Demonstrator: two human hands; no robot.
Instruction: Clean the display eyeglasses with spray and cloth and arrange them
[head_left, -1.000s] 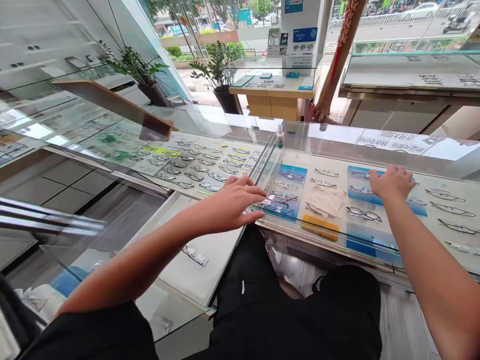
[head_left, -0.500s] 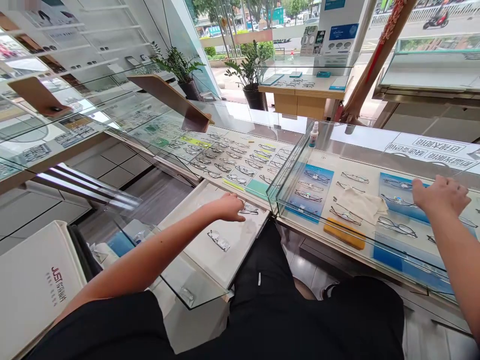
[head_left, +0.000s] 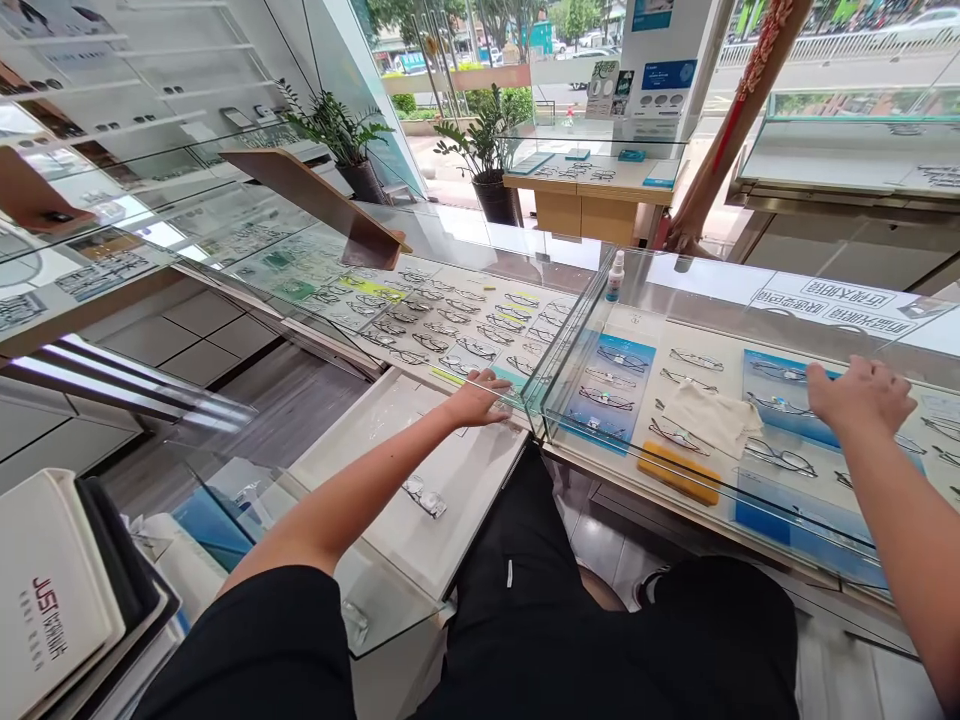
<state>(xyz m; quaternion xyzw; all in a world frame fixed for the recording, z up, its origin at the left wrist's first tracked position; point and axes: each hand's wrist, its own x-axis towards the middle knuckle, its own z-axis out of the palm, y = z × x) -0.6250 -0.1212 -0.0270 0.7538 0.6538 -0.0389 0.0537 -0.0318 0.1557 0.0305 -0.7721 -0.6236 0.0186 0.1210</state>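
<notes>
My left hand (head_left: 478,398) reaches over a pulled-out white drawer (head_left: 405,535), at its far edge beside the glass counter. Its fingers are stretched forward and hold nothing that I can see. Beneath it, a pair of glasses is mostly hidden. Nearer to me in the drawer lies another pair of glasses (head_left: 424,496). My right hand (head_left: 862,400) rests on the glass top of the right display case (head_left: 675,275), fingers apart and holding nothing. Under that glass are several eyeglass frames (head_left: 780,457), a beige cloth (head_left: 711,416) and a yellow case (head_left: 679,473).
A small spray bottle (head_left: 615,278) stands on the counter. A slanted brown wooden board (head_left: 315,200) stands on the left counter. White boxes or folders (head_left: 52,590) are stacked at lower left. Potted plants (head_left: 491,150) and a further display table (head_left: 592,180) are by the window.
My left hand has moved forward and slightly right, to the drawer's far edge. My right hand stays on the glass. The view has shifted a little to the right.
</notes>
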